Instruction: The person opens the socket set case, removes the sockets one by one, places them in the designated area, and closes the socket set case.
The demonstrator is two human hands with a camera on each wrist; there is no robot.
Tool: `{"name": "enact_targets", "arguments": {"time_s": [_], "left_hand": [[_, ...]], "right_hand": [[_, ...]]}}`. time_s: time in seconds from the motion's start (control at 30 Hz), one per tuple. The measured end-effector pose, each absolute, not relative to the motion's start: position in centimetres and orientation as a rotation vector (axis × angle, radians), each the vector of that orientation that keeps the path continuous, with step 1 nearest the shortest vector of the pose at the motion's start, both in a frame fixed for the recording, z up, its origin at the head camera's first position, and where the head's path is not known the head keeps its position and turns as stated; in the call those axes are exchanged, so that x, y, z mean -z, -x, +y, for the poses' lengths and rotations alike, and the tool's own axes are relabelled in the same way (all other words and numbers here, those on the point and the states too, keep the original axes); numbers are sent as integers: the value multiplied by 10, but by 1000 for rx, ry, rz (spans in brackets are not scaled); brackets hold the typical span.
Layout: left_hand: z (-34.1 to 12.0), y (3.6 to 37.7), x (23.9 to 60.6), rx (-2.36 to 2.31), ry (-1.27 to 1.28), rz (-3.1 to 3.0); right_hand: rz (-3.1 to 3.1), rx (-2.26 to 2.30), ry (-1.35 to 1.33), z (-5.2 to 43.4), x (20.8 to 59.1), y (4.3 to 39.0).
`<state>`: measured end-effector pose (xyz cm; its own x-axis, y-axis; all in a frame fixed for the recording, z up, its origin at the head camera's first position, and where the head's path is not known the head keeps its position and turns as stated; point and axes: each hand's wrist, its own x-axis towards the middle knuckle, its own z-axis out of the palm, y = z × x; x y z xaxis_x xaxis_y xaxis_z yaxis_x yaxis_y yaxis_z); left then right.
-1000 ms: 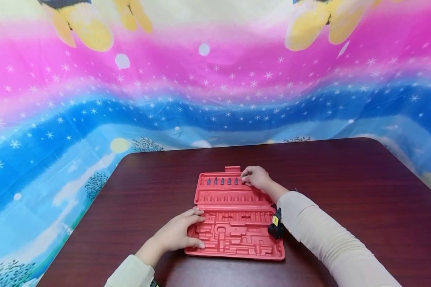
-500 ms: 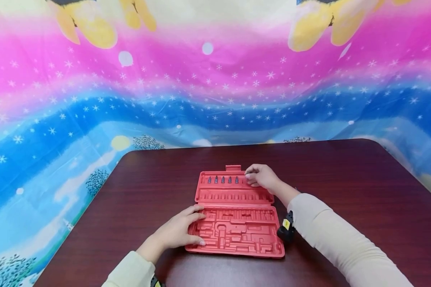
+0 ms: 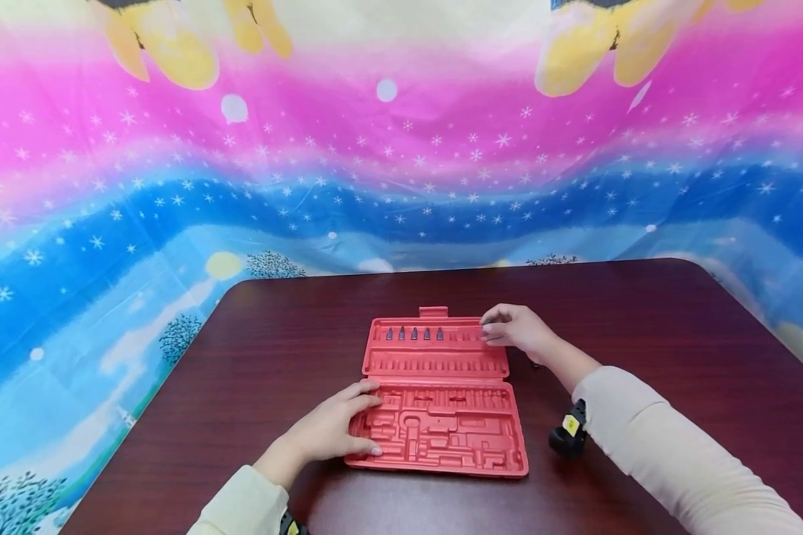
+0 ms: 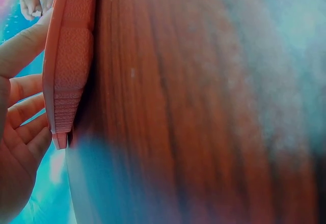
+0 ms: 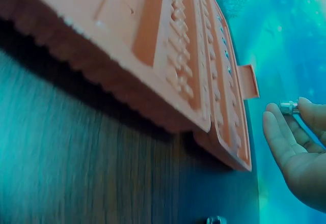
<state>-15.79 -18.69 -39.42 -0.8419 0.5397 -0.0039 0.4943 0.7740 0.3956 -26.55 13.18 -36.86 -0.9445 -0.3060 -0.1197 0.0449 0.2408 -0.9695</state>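
Observation:
A red moulded tool case [image 3: 435, 425] lies unfolded on the table, its lid half farther back. Several dark screwdriver bits [image 3: 414, 334] stand in a row in the lid's upper left. My left hand [image 3: 331, 427] rests on the near half's left edge, thumb and fingers spread over the rim. At the lid's right upper corner is my right hand [image 3: 520, 327]. In the right wrist view it pinches a small silver socket [image 5: 289, 107] with a knurled band between thumb and fingertips. From the head camera that socket is mostly hidden by the fingers.
The case stands on a dark red-brown wooden table [image 3: 294, 334]. Partly hidden under the right wrist, a small shiny metal part [image 5: 216, 220] lies on the table right of the case. A patterned pink and blue cloth [image 3: 401, 163] hangs behind the table.
My right hand has moved right along the lid, from beside the bits to its right corner, with the forearm swinging right. The left hand and the bits stay put.

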Motion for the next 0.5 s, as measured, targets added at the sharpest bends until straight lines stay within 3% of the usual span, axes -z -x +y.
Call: {"name": "enact_targets", "arguments": {"time_s": [0.5], "left_hand": [[-188,158,394,-592,-836,2840]], "right_hand": [[2314,1717,248,173,364,254]]}}
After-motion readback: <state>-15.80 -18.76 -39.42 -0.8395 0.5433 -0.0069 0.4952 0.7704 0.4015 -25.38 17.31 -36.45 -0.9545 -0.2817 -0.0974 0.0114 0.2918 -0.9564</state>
